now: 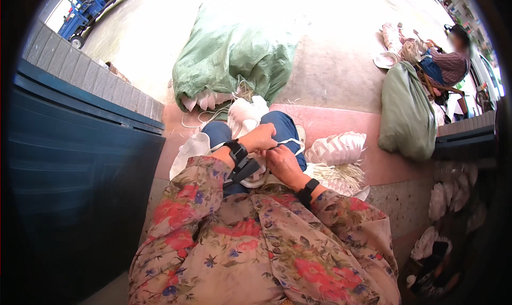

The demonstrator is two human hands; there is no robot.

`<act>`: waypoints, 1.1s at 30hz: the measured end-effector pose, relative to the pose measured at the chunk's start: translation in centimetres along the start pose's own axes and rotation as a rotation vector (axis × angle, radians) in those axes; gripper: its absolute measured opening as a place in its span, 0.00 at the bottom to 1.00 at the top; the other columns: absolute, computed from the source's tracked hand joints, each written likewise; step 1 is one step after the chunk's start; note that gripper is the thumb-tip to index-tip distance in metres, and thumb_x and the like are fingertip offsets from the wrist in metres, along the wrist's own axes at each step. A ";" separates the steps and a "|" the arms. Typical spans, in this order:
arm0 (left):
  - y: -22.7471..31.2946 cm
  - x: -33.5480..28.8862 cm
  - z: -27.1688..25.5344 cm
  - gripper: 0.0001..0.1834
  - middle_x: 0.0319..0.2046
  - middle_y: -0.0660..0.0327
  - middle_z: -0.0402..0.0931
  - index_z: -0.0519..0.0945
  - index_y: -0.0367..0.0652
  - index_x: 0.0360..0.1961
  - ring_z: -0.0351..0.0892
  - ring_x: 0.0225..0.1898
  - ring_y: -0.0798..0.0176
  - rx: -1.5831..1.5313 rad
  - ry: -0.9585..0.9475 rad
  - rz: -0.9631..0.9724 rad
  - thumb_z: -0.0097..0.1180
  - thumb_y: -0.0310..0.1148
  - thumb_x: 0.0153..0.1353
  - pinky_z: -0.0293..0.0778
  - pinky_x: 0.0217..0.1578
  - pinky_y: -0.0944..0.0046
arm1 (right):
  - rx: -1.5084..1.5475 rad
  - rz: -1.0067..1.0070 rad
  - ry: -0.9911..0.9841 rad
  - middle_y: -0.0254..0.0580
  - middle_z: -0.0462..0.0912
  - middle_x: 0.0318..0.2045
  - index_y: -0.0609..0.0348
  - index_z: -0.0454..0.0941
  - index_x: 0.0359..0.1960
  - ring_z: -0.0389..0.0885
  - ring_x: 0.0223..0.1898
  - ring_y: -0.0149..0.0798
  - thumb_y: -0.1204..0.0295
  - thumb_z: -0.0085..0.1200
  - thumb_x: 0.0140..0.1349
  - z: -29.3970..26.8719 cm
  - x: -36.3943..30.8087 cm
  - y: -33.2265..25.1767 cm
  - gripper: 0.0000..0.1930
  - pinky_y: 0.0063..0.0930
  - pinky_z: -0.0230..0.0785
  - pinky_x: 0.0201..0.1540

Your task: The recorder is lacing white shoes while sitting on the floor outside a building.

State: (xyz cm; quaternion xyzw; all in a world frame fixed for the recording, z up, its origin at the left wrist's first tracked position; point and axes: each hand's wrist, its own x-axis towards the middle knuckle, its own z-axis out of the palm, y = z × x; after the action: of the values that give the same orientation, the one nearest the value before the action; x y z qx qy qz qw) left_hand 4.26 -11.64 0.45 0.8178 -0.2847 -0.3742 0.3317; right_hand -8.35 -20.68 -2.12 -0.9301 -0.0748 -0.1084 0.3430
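Note:
My left hand (258, 138) and my right hand (284, 165) meet over my lap, fingers closed and close together. A thin white cord (291, 141) runs out from between them to the right. Both hands seem to pinch it, though the fingertips are partly hidden. Beneath and beyond them, between my knees, lies a white bundle (246, 114) of curved, cup-like pieces. A stack of nested white pieces (337, 147) rests on the ground to the right, beside a bunch of pale loose cords (337, 176).
A large green sack (234, 54) stands ahead, white pieces showing at its mouth. Farther right are another full green sack (408, 113) and a seated person (450, 65). A dark blue panel (80, 177) rises at my left. More white pieces (445, 198) lie lower right.

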 end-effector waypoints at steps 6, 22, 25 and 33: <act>0.4 0.2 -1.3 0.25 0.18 0.61 0.69 0.65 0.34 0.43 0.69 0.13 0.70 -0.318 -0.116 -0.220 0.59 0.23 0.42 0.64 0.12 0.71 | -0.386 -0.115 -0.307 0.41 0.73 0.28 0.60 0.73 0.30 0.69 0.33 0.41 0.75 0.47 0.44 -0.3 0.7 -1.1 0.09 0.30 0.62 0.32; 1.0 -0.5 -3.1 0.22 0.17 0.60 0.69 0.66 0.36 0.43 0.64 0.12 0.72 -0.745 -0.151 -0.225 0.58 0.24 0.45 0.60 0.11 0.73 | 0.321 -0.159 0.429 0.39 0.66 0.23 0.59 0.70 0.24 0.67 0.30 0.38 0.76 0.51 0.52 -10.3 6.5 -7.4 0.03 0.29 0.59 0.31; 0.2 -0.9 -1.9 0.22 0.18 0.58 0.70 0.65 0.35 0.43 0.68 0.12 0.69 -0.481 -0.127 -0.239 0.58 0.25 0.45 0.61 0.10 0.71 | 0.492 -0.179 0.570 0.35 0.64 0.20 0.61 0.68 0.25 0.64 0.22 0.28 0.73 0.48 0.58 -15.6 7.4 -10.0 0.06 0.21 0.60 0.27; -4.0 -6.4 -3.3 0.11 0.27 0.43 0.74 0.71 0.37 0.36 0.73 0.34 0.43 0.269 0.222 0.103 0.45 0.27 0.50 0.67 0.34 0.50 | 1.022 0.078 0.315 0.39 0.68 0.28 0.62 0.65 0.32 0.65 0.17 0.20 0.70 0.39 0.64 -17.1 8.3 -8.8 0.08 0.12 0.58 0.18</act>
State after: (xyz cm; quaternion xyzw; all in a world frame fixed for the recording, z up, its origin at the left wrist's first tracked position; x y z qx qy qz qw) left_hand 4.15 -3.49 1.77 0.8755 -0.3351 -0.2226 0.2675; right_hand -4.81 -24.66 18.12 -0.6192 -0.0312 -0.1837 0.7628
